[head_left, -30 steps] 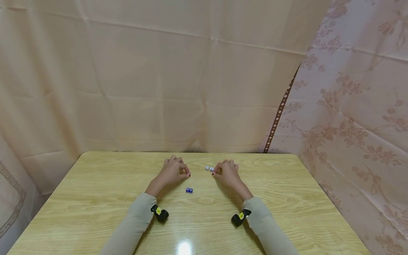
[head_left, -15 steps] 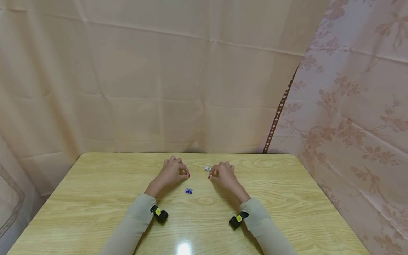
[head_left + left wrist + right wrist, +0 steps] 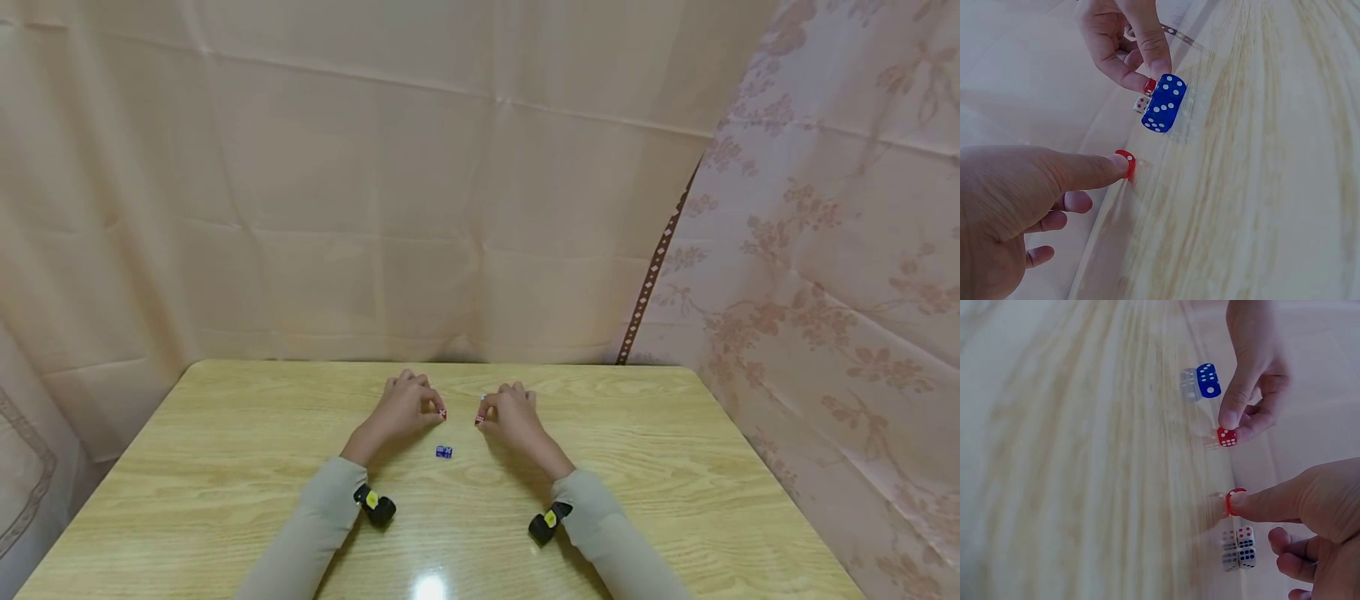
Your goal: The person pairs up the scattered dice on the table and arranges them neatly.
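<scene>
Between thumb and forefinger, my left hand pinches a red die at the tabletop. Across a short gap, my right hand pinches a second red die in the same way. Two blue dice sit side by side on the wood, nearer to me than both hands. The right wrist view has a pair of white dice standing together just beside my right fingers. From the head camera, that hand hides most of them. Thumbs cover part of each red die in the wrist views.
The glossy wood-grain table ends at a beige curtain behind. A floral curtain hangs along the right side. Black wrist cameras are strapped over both sleeves.
My right hand has slid left and slightly toward me with its red die, away from the white dice, and now covers most of them. My left hand stays in place.
</scene>
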{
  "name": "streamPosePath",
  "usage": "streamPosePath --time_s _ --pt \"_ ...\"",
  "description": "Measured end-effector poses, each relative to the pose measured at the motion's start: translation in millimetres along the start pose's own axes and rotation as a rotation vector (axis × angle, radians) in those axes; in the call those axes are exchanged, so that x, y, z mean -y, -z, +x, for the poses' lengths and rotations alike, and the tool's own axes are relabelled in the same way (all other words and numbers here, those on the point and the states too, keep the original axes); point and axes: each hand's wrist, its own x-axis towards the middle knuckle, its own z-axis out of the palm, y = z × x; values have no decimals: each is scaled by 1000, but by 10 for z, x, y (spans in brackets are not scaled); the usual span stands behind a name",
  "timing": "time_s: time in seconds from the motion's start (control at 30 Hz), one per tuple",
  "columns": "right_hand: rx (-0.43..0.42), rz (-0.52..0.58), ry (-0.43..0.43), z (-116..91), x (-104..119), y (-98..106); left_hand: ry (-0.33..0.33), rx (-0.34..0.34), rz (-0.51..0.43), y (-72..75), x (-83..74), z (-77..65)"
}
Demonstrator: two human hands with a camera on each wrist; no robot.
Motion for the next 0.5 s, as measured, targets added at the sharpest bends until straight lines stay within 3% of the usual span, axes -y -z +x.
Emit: streamPosePath --time_s 0.5 --pt "20 41 -21 23 50 1 -5 -10 -25 -8 5 -17"
